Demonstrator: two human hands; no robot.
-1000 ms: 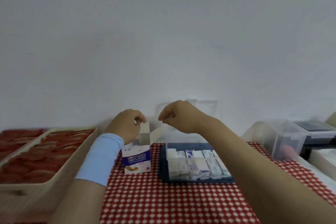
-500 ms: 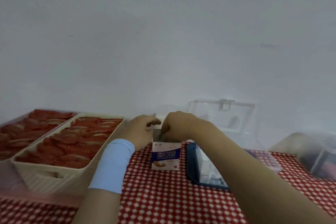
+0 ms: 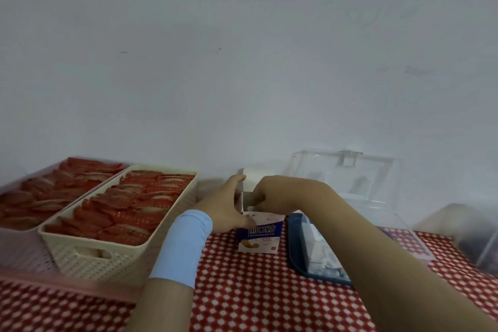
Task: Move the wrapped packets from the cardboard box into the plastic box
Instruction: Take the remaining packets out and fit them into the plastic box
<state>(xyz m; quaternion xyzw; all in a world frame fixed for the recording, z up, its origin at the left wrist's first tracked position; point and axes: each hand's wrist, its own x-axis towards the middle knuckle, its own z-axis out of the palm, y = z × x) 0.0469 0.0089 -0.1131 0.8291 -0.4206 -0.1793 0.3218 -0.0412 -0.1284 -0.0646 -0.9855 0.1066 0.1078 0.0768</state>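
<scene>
Two arms show in the lower half of the view. The left arm [image 3: 161,304] wears a pale blue band [image 3: 183,245] round the wrist and lower forearm: a plain, smooth tube of cloth, even in colour, with a clean edge at each end. Beyond it the left hand [image 3: 223,207] is bare, and the forearm on its near side is bare too. The right arm [image 3: 377,264] is bare along its whole visible length, as is the right hand [image 3: 272,191].
</scene>
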